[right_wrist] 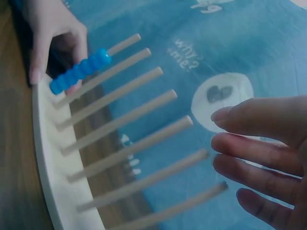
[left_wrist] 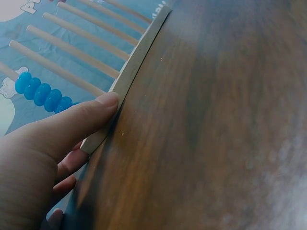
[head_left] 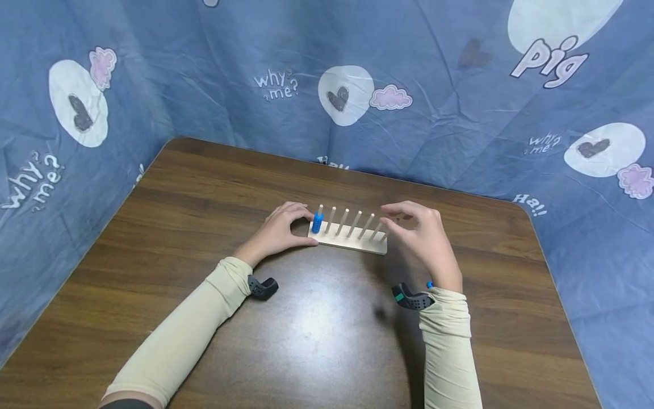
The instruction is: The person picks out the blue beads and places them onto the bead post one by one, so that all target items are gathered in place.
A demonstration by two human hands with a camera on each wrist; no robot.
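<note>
A pale wooden peg board (head_left: 352,242) stands on the table with a row of several upright pegs. Blue beads (head_left: 317,223) are stacked on its leftmost peg, and the tip of that peg shows above them. My left hand (head_left: 280,229) grips the board's left end; its thumb (left_wrist: 98,108) presses on the front edge, and the other fingers are partly hidden behind. By the pegs at the right end, my right hand (head_left: 421,233) is raised with relaxed fingers. In the right wrist view, nothing shows between those fingers (right_wrist: 249,148), and the peg tips stand apart from them.
The brown wooden table (head_left: 317,341) runs back to a blue printed cloth (head_left: 286,125) hanging behind and at both sides. A small blue thing (head_left: 430,284) shows beside my right wrist; I cannot tell what it is. Dark bands (head_left: 263,288) sit on both wrists.
</note>
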